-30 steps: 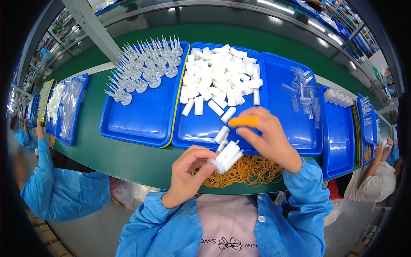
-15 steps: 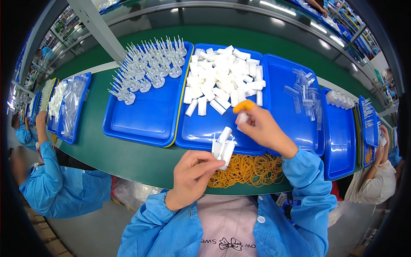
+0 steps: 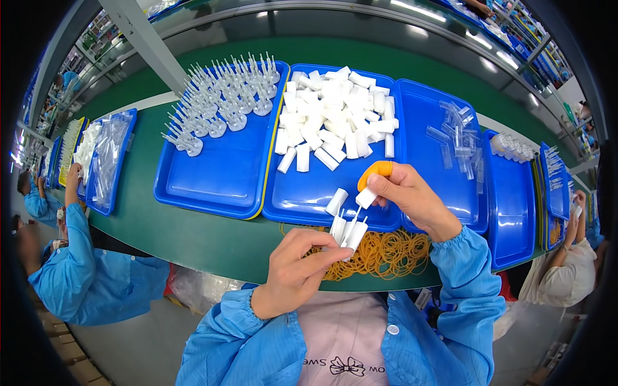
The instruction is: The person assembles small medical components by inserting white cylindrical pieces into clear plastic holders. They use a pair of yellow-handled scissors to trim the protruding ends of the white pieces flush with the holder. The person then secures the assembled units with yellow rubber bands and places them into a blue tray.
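White tubes [image 3: 346, 233] bunched in left hand [image 3: 297, 269]; right hand [image 3: 405, 196] pinches another.

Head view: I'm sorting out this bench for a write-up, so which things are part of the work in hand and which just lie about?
In hand:
- left hand holding a bundle of white tubes
- right hand, orange finger cot, holding one white tube
- loose white tubes in the middle blue tray
- rubber bands

Lying about:
- nozzle parts
- clear caps
- bagged parts
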A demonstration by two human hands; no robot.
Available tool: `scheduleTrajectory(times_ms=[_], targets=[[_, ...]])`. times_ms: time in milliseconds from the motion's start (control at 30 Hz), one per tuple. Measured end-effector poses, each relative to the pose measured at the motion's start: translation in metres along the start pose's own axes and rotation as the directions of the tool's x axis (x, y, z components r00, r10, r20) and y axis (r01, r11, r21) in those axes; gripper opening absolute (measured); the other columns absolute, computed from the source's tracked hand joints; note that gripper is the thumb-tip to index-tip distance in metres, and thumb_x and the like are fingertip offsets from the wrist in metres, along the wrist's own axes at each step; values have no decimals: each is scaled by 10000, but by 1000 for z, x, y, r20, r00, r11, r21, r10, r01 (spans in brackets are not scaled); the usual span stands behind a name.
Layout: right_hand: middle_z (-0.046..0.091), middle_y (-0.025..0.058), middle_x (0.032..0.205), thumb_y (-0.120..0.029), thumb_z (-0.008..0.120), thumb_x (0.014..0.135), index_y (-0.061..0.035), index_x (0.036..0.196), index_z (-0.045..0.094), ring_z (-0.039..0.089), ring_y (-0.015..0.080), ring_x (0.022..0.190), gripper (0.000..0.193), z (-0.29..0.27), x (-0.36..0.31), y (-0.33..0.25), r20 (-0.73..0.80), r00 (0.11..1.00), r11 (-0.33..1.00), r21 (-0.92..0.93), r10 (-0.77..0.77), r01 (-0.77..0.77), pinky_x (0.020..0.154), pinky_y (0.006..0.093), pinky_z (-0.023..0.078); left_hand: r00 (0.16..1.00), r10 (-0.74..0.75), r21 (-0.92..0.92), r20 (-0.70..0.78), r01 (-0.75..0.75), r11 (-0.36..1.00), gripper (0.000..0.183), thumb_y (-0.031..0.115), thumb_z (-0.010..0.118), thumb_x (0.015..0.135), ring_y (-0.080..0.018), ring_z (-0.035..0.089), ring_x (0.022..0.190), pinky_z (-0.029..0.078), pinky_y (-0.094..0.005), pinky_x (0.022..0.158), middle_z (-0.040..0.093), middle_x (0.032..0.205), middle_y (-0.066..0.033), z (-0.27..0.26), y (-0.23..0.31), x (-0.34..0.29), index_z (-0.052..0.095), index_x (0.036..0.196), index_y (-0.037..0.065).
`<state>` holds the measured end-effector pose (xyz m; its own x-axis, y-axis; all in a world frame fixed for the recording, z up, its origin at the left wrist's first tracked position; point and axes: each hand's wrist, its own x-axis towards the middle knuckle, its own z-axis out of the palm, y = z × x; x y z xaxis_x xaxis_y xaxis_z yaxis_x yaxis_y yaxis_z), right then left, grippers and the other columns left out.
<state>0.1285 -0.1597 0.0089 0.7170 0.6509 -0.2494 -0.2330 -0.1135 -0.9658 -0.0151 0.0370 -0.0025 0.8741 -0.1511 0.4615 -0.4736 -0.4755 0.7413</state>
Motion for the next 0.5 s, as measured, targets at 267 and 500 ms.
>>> scheduleTrajectory(times_ms=[267, 500], targets=[[614, -5, 837, -310, 576, 923, -26, 939, 651, 504, 56, 776, 295, 0, -1, 3, 34, 999, 996, -85, 10, -7, 689, 213, 412, 1000, 18, 5, 24, -19, 1000, 400, -90, 614, 643, -248, 575, 838, 474, -334, 722, 601, 928, -56, -1, -1, 0, 697, 990, 90], [617, -5, 830, -318, 575, 919, -27, 930, 655, 513, 62, 788, 302, -2, 0, 5, 29, 1000, 989, -145, 0, 5, 697, 220, 415, 999, 22, 10, 29, -23, 1000, 403, -91, 608, 638, -252, 576, 839, 474, -335, 720, 601, 922, -60, -2, -1, 1, 698, 988, 88]])
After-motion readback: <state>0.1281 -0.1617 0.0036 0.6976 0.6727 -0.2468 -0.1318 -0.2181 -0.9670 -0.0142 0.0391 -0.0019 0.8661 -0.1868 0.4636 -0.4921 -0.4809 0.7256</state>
